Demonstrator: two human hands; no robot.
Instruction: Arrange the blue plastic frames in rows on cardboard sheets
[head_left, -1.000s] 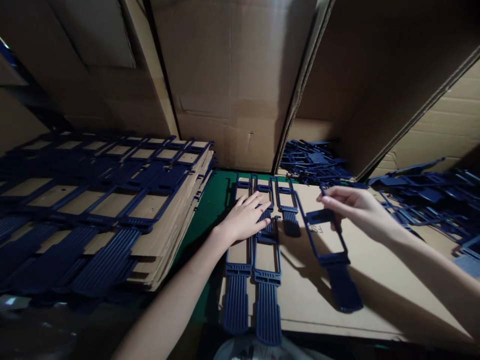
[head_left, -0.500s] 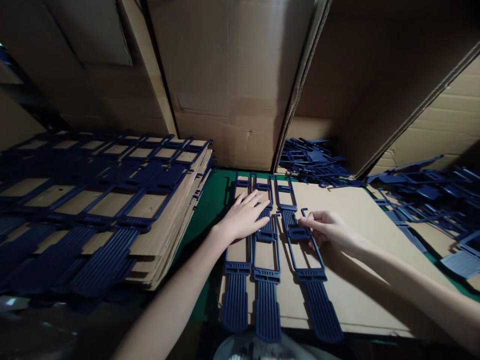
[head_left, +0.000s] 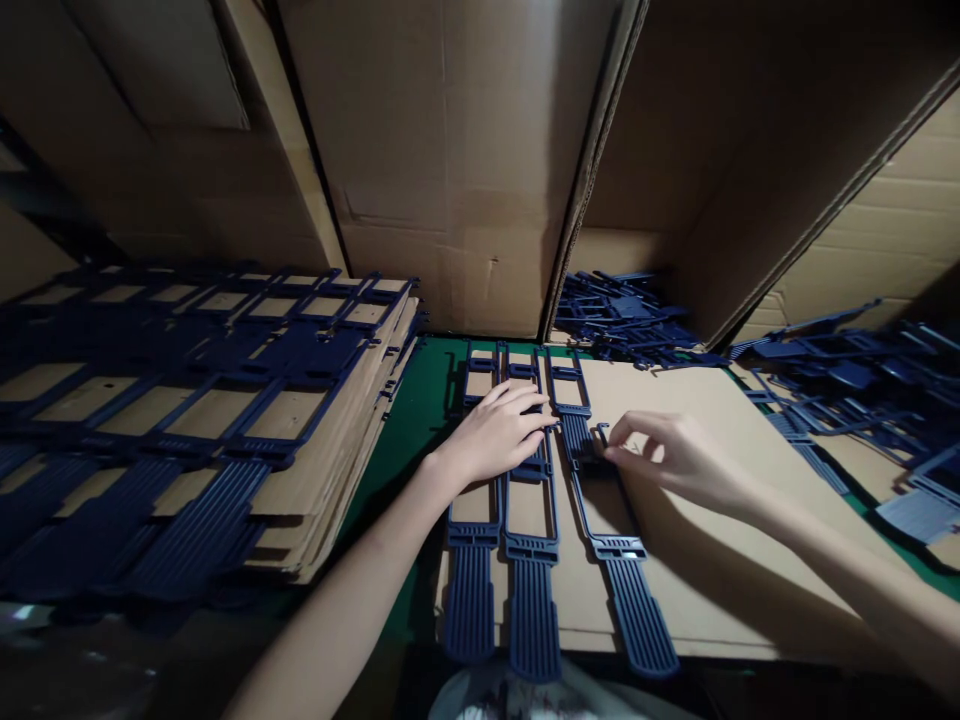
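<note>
Dark blue plastic frames with ribbed tongues lie in columns on a cardboard sheet. My left hand rests palm down across the left and middle columns, fingers stretched out, near the middle front frame. Closed in a pinch, my right hand holds the upper right side of the right-hand front frame, near its small hook. That frame's ribbed tongue points toward me, slightly tilted to the right. Behind it is another blue frame, its ribbed end meeting the front one. My right fingertips partly cover the grip.
At left stands a tall stack of cardboard sheets layered with blue frames. Loose blue parts are heaped at the back, and another pile lies at right. Cardboard box walls rise behind the green tabletop.
My right hand has lifted slightly, and the upper part of the right-hand front frame seems raised and tilted. My left hand's fingers have shifted a little to the right.
</note>
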